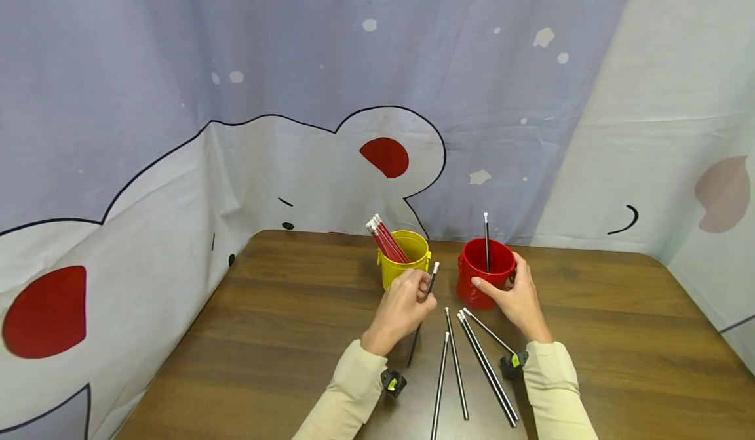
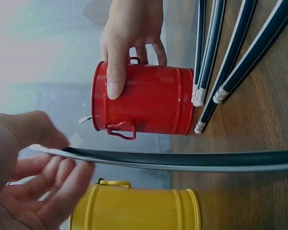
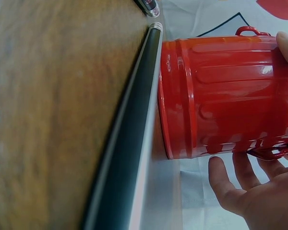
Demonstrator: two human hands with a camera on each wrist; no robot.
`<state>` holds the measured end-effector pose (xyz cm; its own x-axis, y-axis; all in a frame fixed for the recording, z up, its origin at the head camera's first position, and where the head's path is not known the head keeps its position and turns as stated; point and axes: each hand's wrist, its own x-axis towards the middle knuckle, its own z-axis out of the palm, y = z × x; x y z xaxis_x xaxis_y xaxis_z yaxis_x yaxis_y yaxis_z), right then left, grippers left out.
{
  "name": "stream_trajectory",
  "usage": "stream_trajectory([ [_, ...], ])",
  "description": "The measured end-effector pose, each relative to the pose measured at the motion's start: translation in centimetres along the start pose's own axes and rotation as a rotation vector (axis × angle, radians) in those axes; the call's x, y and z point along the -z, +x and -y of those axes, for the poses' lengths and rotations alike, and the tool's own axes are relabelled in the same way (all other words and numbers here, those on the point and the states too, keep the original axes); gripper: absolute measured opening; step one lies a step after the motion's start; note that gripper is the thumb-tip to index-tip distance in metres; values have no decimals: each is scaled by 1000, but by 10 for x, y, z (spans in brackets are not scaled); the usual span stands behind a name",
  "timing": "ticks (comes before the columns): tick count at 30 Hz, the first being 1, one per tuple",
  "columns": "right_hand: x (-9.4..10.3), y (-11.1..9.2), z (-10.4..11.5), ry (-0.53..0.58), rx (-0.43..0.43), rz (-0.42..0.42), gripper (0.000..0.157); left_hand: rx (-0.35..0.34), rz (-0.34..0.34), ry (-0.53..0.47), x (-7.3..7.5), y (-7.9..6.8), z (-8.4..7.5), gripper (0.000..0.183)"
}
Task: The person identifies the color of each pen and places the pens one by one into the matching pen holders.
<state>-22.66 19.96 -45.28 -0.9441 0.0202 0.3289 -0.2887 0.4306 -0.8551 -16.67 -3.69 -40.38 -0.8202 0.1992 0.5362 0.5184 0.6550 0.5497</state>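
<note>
Black pencil (image 1: 414, 345) pinched near its eraser end by left hand (image 1: 401, 305). Red bucket (image 1: 475, 289), between 2 and 3 o'clock from it, loosely held by right hand (image 1: 522, 299), fingers part-spread. Judged best: pencil raised rim-clear, bucket braced.

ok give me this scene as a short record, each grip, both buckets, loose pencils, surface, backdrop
left grip: pinches a black pencil, eraser end up
right grip: holds the red bucket at its side
red bucket: one standing pencil visible, black
yellow bucket: red pencils, eraser ends up, leaning left
loose pencils: five black, nearer the person than the buckets
surface: brown wood-grain table
backdrop: printed fabric
</note>
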Motion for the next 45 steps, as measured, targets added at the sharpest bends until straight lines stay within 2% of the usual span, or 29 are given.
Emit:
stream_trajectory([
  [4, 0, 0, -1, 10, 4, 0, 84, -59, -92, -33, -2, 1, 0, 16],
  [7, 1, 0, -1, 16, 8, 2, 84, -80, -143, -109, -4, 1, 2, 15],
  [11, 1, 0, -1, 9, 5, -3, 84, -101, -164, -217, -6, 2, 4, 16],
  [13, 1, 0, 0, 4, 5, -5, 84, -116, -170, -239, -7, 2, 4, 17],
  [24, 2, 0, -2, 10, 11, 7, 84, -144, -234, -252, -9, 1, 6, 17],
  [37, 2, -1, -1, 15, 8, 6, 84, -176, -257, -245, -11, 2, 6, 17],
  [45, 0, 1, 0, 20, 0, 0, 85, -197, -260, -233, -6, 7, 3, 18],
])
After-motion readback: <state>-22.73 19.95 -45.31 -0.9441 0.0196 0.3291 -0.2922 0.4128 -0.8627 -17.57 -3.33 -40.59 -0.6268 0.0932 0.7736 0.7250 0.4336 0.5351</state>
